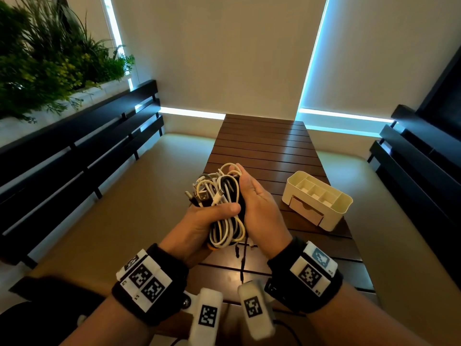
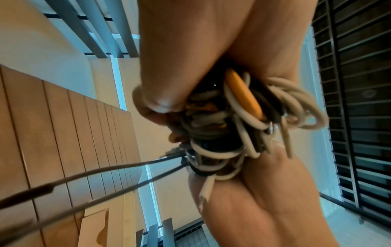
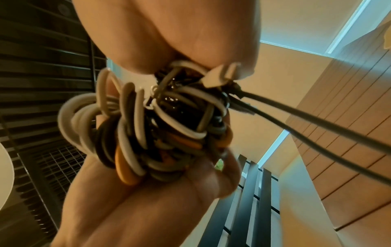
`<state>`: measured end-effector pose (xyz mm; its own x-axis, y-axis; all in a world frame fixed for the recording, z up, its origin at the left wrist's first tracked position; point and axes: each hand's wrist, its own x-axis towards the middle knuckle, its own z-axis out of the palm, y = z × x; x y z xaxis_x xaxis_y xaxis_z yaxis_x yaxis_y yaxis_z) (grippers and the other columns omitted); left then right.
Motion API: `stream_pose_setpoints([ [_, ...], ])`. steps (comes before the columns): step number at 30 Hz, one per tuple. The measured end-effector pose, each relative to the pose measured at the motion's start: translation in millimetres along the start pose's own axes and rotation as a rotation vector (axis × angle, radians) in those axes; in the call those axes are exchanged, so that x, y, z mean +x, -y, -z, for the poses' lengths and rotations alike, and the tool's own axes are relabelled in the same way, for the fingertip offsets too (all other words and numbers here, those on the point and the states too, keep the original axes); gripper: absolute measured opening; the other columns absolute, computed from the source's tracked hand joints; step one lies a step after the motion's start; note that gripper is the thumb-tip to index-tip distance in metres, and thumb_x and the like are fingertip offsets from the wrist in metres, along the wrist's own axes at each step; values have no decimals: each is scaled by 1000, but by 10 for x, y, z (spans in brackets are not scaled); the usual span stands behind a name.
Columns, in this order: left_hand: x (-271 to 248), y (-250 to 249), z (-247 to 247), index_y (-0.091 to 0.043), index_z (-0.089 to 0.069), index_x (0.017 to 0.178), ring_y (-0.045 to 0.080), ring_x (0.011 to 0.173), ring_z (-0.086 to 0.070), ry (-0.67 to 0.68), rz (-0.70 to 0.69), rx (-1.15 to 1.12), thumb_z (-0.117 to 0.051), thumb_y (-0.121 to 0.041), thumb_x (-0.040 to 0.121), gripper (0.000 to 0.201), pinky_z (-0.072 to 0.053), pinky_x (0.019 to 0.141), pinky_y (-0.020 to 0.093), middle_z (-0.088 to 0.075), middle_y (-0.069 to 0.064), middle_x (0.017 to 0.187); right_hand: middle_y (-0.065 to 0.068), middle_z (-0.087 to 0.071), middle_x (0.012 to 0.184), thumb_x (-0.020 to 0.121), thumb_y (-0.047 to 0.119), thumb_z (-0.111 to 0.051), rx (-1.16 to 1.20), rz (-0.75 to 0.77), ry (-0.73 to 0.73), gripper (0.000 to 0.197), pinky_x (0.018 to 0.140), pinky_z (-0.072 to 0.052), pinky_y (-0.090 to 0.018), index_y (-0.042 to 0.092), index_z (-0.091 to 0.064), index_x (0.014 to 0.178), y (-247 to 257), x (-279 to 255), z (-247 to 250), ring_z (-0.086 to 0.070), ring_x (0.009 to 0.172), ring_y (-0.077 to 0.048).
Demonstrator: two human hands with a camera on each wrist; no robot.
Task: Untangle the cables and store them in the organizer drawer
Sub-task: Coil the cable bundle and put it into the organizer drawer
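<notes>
Cables (image 1: pixel 222 206) bundled at frame centre, gripped by left hand (image 1: pixel 199 228) and right hand (image 1: pixel 259 208), fingers curled round them, organizer (image 1: pixel 321 221) at right on tabletop (image 1: pixel 262 146).

Head view looks down and forward over the worktop (image 1: pixel 269 151); both wrist views sit close beneath, facing upward, sharing the cable bundle (image 1: pixel 222 203) between them.

Dark brown slatted wooden table (image 1: pixel 269 146), lightly glossy. Cream plastic organizer with a drawer (image 1: pixel 317 201), smooth and matt. Tangled white, black and orange rubbery cables (image 1: pixel 222 196), smooth-coated, metal plug tips.
</notes>
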<state>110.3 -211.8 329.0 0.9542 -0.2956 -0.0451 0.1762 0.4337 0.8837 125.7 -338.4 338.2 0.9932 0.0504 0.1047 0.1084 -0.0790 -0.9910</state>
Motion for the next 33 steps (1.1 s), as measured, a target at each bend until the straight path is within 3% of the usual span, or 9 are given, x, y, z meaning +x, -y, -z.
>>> stream_pose_setpoints([
  [2,6,17,-18,-3,-63,125,60,115,-53,-16,-16,48,-74,-11,76,51,-43,96,72,-59,37,124,7,-53,145,93,72,-31,-95,-16,7,56,118,-31,-44,47,-47,140,-61,19,-1,-42,140,-11],
  [5,9,48,-63,-2,-60,128,53,108,-61,-44,-65,36,-74,-14,75,56,-53,90,63,-60,37,122,2,-41,155,84,73,-27,-212,7,64,73,119,-24,-53,38,-44,145,-100,35,8,-31,147,-20],
  [8,1,44,-97,-5,-59,131,50,116,-58,-66,-111,-91,-76,-20,73,62,-46,98,63,-57,35,129,14,-19,163,96,69,-25,-157,-29,79,50,123,-5,-53,53,-39,142,27,44,31,-4,152,-7],
  [12,10,28,-71,-7,-58,133,45,111,-62,-54,-119,-126,-84,-25,68,73,-51,94,59,-61,30,125,16,0,165,98,65,-28,-117,-45,133,29,122,-15,-53,70,-40,124,54,69,80,-1,152,-10],
  [14,-4,24,-39,-6,-57,134,50,116,-57,-24,-109,-122,-81,-24,70,71,-46,97,66,-58,33,129,14,3,165,97,67,-28,-156,-75,157,27,122,-16,-54,77,-38,121,31,75,109,0,152,-13],
  [19,-14,-11,-33,-8,-57,134,55,120,-52,-25,-95,-115,-88,-31,62,82,-39,98,74,-55,33,133,10,0,166,105,53,-22,-407,22,223,43,120,-3,-42,58,-18,147,-7,65,135,19,149,-7],
  [22,-6,-25,-42,-10,-56,136,49,115,-58,-13,-97,-135,-86,-28,64,80,-44,96,70,-57,31,132,14,-8,165,101,59,-21,-256,-10,211,47,121,-4,-36,54,-24,148,67,21,98,10,150,-5],
  [26,2,-46,-34,-8,-56,136,45,109,-63,20,-85,-148,-85,-25,64,79,-50,93,63,-59,30,128,10,-25,162,79,86,-39,68,-33,245,61,121,-24,-50,65,-36,137,19,20,43,-21,150,-13],
  [33,43,-83,-19,-2,-58,130,34,95,-70,94,-137,-169,-90,-32,58,84,-57,78,47,-70,19,108,-2,-60,138,93,61,-41,506,-72,259,53,109,-42,-52,43,-44,143,77,15,176,-57,127,-23],
])
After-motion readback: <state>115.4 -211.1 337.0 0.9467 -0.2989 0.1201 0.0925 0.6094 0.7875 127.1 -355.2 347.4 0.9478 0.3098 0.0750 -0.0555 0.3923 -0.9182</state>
